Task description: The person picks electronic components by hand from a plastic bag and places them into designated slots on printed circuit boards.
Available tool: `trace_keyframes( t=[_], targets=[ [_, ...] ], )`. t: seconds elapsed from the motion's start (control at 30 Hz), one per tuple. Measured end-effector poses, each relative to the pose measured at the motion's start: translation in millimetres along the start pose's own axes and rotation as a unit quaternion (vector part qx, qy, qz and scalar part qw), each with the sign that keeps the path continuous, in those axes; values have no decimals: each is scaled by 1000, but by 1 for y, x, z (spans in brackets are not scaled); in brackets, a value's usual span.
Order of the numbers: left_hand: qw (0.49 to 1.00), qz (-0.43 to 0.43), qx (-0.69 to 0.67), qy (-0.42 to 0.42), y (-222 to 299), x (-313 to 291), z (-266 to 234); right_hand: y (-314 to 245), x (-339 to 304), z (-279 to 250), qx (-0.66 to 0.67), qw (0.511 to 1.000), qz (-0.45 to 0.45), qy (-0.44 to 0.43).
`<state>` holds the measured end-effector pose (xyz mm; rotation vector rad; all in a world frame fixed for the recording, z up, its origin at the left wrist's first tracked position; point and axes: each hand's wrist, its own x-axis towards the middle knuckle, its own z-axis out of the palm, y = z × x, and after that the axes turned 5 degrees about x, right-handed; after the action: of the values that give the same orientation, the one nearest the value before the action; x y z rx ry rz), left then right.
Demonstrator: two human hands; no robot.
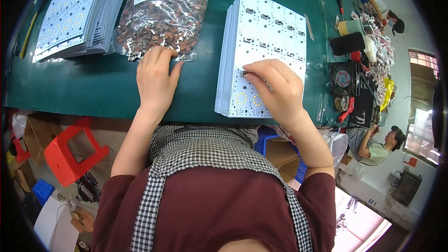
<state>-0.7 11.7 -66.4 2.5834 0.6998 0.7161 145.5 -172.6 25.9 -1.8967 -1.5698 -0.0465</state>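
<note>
My right hand [277, 88] is closed in a pinch on a small dark-and-metal electronic component [244, 73], held at the surface of the top white circuit board [289, 32]. That board lies on a stack of similar boards. Rows of small components sit on its upper part, and rings of yellow dots show near its front edge. My left hand [156, 79] is at the near edge of a clear plastic bag [200, 4] full of brown and silver components. Its fingers curl down among the loose parts there; what lies under their tips is hidden.
Another tall stack of white boards [70, 14] stands at the left of the green table [84, 86]. At the right are a black phone [347, 43], a small fan [344, 78] and bundled white cables. Two other people are at the right; a red stool [70, 154] is at lower left.
</note>
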Motion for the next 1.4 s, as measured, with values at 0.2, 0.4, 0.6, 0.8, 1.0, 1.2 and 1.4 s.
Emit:
trace_keyframes(
  t=[0.2,0.4,0.6,0.8,1.0,1.2,1.4],
  targets=[
    [1000,8,6,10,4,1,0,-2,2,-1,-9,1000,-11,-3],
    [1000,11,6,0,4,1,0,-2,-1,1,-28,999,-13,-9],
    [1000,16,7,5,3,2,0,-8,-1,-5,0,999,34,-27],
    [1000,14,-3,6,1,0,1,-18,-12,-22,99,983,155,24],
    [999,20,-28,-3,3,-1,-4,11,-76,-50,-11,937,242,250],
    [998,23,-53,-23,7,5,-2,96,-141,-41,-175,916,316,174],
    [997,32,-70,-8,6,16,3,143,-125,-35,-186,933,242,193]
  ],
)
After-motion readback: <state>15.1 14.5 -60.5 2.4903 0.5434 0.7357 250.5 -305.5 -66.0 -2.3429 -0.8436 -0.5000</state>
